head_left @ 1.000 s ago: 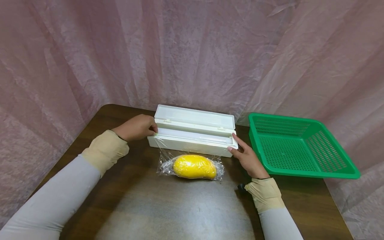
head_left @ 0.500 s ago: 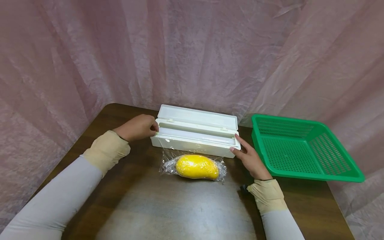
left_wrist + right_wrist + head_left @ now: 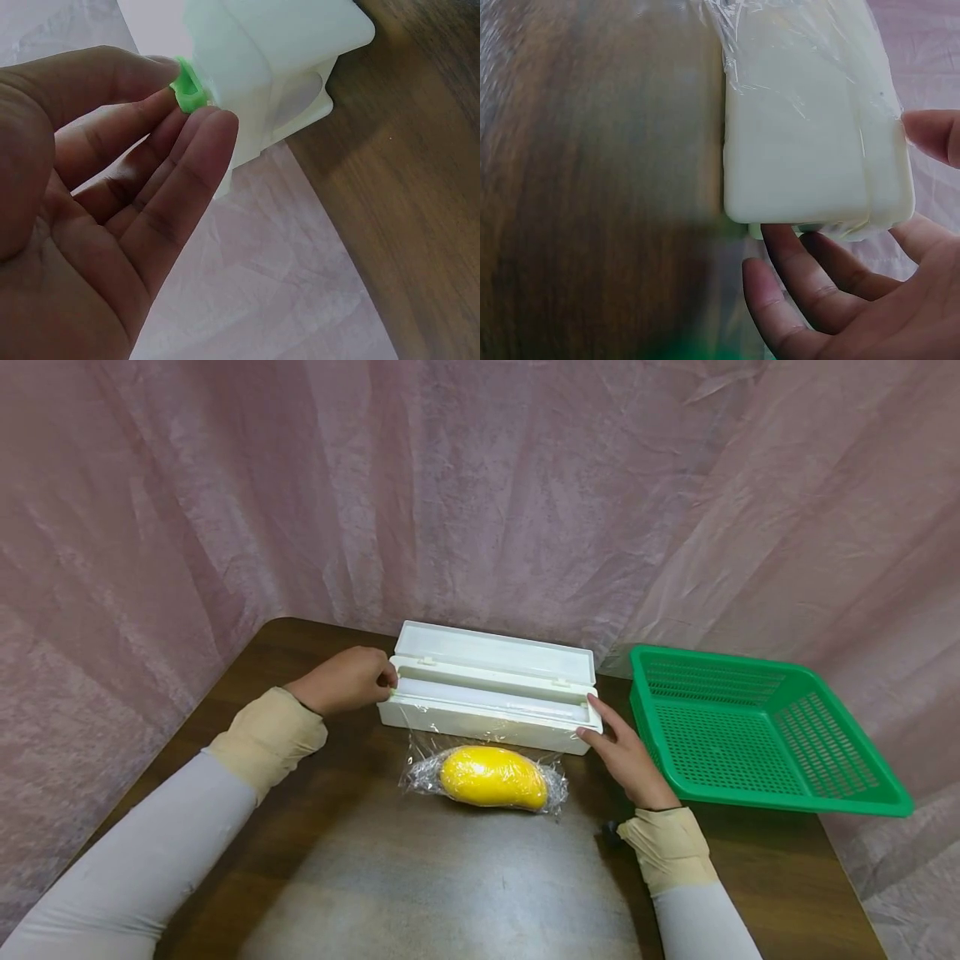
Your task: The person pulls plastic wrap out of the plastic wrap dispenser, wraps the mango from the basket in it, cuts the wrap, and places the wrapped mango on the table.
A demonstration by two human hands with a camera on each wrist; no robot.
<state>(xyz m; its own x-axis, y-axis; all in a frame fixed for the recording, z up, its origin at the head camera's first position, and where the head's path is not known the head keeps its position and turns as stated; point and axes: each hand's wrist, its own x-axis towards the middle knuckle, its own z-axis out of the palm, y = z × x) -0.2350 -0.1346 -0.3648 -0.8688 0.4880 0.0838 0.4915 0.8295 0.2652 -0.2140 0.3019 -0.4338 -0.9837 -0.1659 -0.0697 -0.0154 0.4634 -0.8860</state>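
A white cling film dispenser (image 3: 480,724) lies lengthwise on the table with its lid (image 3: 495,652) tipped back and a roll of film (image 3: 487,697) inside. My left hand (image 3: 341,680) is at its left end. Thumb and fingertips there pinch a small green slide cutter (image 3: 193,99), clearest in the left wrist view. My right hand (image 3: 626,760) grips the dispenser's right end, thumb on one edge and fingers around the end. Clear film (image 3: 416,739) hangs over the front toward a yellow mango-shaped fruit (image 3: 493,777), which is wrapped in film and lies just in front.
A green perforated basket (image 3: 727,797) stands to the right, close to my right forearm. The brown wooden table (image 3: 405,893) ends at the back against a pink curtain (image 3: 480,493).
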